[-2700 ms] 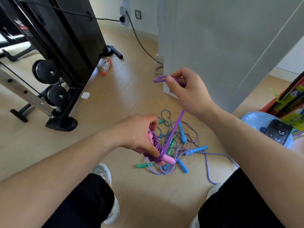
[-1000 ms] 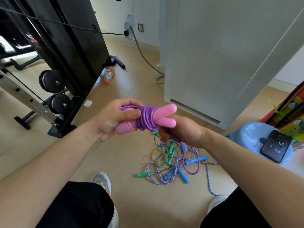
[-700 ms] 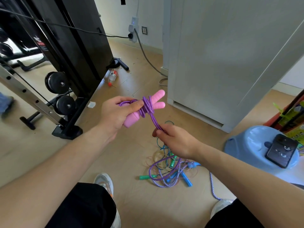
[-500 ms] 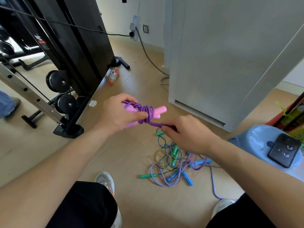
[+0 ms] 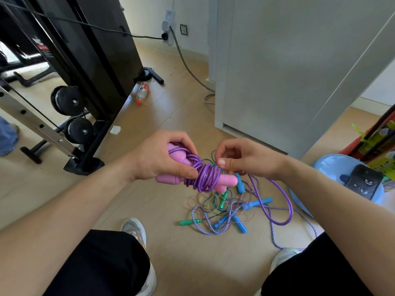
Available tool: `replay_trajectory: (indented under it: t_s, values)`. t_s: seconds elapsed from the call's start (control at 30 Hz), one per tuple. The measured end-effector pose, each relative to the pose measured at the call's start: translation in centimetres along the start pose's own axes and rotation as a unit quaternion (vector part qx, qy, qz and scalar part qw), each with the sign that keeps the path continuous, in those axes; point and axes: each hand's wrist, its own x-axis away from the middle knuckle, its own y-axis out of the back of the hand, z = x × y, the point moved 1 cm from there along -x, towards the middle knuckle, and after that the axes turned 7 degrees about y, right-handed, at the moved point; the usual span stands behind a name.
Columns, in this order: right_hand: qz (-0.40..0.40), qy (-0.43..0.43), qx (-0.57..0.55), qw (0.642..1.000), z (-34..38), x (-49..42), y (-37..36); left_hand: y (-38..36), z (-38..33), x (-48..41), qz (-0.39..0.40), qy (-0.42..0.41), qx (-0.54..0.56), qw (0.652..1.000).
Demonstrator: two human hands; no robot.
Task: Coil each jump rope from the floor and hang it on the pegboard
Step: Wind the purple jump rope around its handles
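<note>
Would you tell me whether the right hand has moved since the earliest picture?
Yes. The right hand has dropped from the cabinet's lower corner toward the person, to the rope coiled in the left hand.

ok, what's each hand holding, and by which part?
Left hand grips the jump rope's pink handles, thumb on the purple coils. Right hand pinches the loose cord beside the coils.

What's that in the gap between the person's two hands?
In the head view, purple cord wound around two pink handles; the left hand grips them, the right hand pinches the cord.
</note>
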Motion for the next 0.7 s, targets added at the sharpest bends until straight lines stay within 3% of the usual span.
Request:
replay_trajectory:
  t_s: [0.17,0.4,0.57,0.7]
  values:
    - [-0.050,-0.033,-0.131,0.990,-0.9,0.1,-1.0,0.5,1.5,-0.2,-0.058,-0.002,0.114,0.992]
    - [-0.178,-0.069,-0.152,0.970,-0.1,0.1,-0.9,-0.3,2.1,-0.9,-0.170,0.053,0.185,0.966]
    - [-0.231,-0.083,-0.040,0.969,-0.4,0.0,-1.2,-0.3,2.6,-1.6,-0.262,0.098,0.196,0.940]
    - [-0.217,-0.070,0.162,0.960,0.3,0.1,-2.8,-0.3,3.4,-2.3,-0.333,0.121,0.149,0.923]
